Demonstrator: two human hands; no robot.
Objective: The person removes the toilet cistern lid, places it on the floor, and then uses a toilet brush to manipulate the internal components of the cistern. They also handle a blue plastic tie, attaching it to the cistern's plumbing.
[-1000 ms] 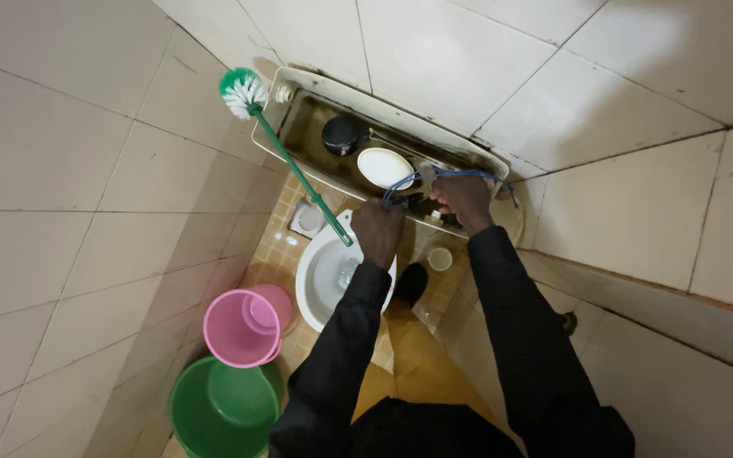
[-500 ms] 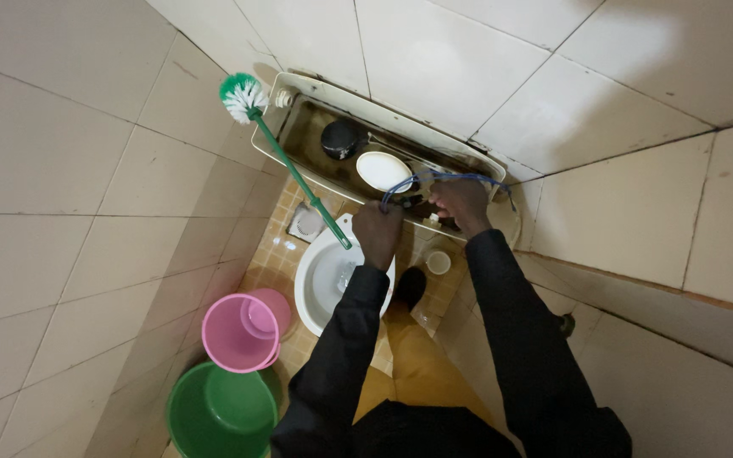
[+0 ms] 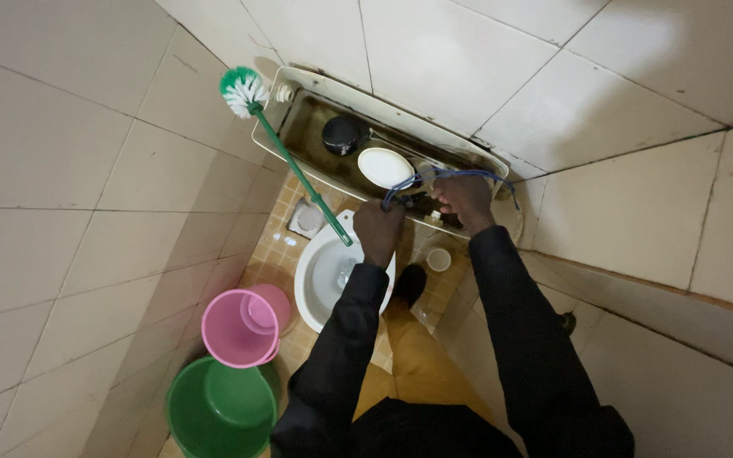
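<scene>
The thin blue hose arcs over the open toilet cistern, its long axis running left to right along the tank's front edge, from your left hand across to beyond your right. Your right hand has its grip closed on the hose near the middle of the arc, so it is the nearer hand. Your left hand sits just below the hose's left end, fingers curled; whether that grip closes on the hose or on the green toilet brush slanting past it, you cannot tell. Inside the cistern lie one black float and one white round float. Below stand one white toilet bowl, one pink bucket and one green bucket.
</scene>
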